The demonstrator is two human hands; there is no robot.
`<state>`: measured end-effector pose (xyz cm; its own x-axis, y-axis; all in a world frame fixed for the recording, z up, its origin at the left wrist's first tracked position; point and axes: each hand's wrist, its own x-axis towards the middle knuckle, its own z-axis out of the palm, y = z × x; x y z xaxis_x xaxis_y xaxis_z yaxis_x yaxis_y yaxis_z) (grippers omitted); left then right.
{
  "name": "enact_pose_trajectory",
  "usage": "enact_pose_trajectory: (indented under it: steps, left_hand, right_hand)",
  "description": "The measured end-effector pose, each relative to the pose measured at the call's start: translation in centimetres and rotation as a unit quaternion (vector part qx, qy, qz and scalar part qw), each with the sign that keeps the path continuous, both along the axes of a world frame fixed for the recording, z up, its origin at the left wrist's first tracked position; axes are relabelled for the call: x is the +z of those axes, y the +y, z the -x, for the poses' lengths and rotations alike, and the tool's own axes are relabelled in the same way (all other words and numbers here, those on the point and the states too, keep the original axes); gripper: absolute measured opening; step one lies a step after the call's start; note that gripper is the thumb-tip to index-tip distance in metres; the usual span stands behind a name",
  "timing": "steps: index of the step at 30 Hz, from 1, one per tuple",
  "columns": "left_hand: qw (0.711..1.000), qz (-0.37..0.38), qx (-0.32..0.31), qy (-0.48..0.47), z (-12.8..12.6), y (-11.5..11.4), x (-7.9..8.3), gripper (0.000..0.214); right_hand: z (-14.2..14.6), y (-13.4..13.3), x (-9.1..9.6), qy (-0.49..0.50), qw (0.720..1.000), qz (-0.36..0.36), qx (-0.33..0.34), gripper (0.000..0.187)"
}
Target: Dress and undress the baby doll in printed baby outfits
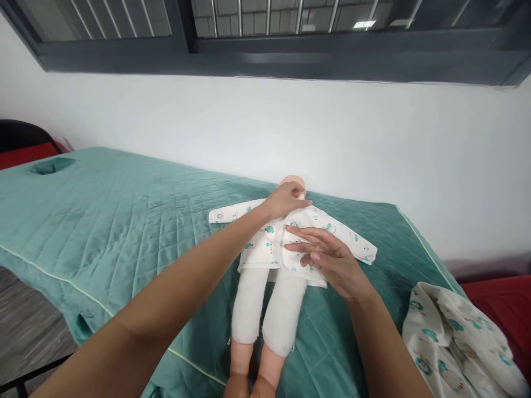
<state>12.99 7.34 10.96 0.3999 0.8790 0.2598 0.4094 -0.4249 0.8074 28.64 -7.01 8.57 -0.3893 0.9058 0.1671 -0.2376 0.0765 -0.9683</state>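
Note:
A doll (248, 307) lies on its back with its head toward the wall and its bare feet toward me. It wears a white long-sleeved baby shirt (259, 249) with teal prints, its sleeves spread to both sides, and white leg coverings. At the neck, my left hand (288, 199) has its fingers bent around the shirt's collar, covering much of the doll's head. Over the shirt's front, near the overlapping edge, my right hand (327, 257) rests with fingers stretched out and apart, gripping nothing.
A quilted teal cover (145, 204) with a hole at its far left lies over the bed. Crumpled printed white cloth (456, 342) sits at the right edge beside a red chair (501, 304). Behind stand a white wall (249, 121) and a barred window (282, 55).

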Motion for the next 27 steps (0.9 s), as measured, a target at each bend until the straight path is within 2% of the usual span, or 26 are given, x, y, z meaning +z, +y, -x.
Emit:
enact_pose_trajectory:
  steps: [2, 7, 10, 13, 15, 17, 20, 24, 27]
  left_hand:
    - [1.000, -0.010, -0.011, 0.017, 0.2, -0.1, -0.1, 0.025]
    - [0.995, -0.030, 0.080, -0.050, 0.7, 0.0, -1.0, 0.038]
    - [0.986, -0.103, 0.115, -0.061, 1.9, -1.3, -2.1, 0.031]
    - [0.974, -0.169, 0.142, -0.054, 4.3, -4.3, -4.1, 0.024]
    - [0.964, -0.195, 0.172, -0.057, 6.3, -6.9, -5.9, 0.020]
    - [0.963, -0.181, 0.194, -0.052, 8.3, -9.5, -7.8, 0.019]
    - [0.978, -0.116, 0.173, -0.008, 10.9, -12.9, -10.0, 0.023]
    - [0.984, -0.082, 0.138, 0.084, 12.5, -15.9, -11.0, 0.034]
    - [0.982, -0.079, 0.121, 0.123, 12.6, -17.0, -10.8, 0.044]
  right_hand:
    - [0.2, 0.1, -0.2, 0.006, 1.000, 0.004, -0.015, 0.032]
    - [0.2, 0.1, -0.6, -0.001, 0.999, 0.016, -0.036, 0.031]
    - [-0.3, 0.4, -0.8, 0.035, 0.993, 0.009, -0.115, 0.027]
    - [-0.5, 1.2, -1.3, 0.053, 0.978, -0.034, -0.199, 0.027]
    - [-0.3, 1.8, -2.0, 0.028, 0.971, -0.081, -0.222, 0.029]
    - [0.3, 2.0, -2.9, -0.026, 0.965, -0.126, -0.228, 0.032]
    - [1.2, 1.2, -4.3, -0.125, 0.946, -0.168, -0.247, 0.040]
    - [1.7, -1.7, -5.6, -0.178, 0.930, -0.130, -0.295, 0.058]
    - [1.7, -4.6, -6.4, -0.210, 0.915, -0.083, -0.335, 0.059]
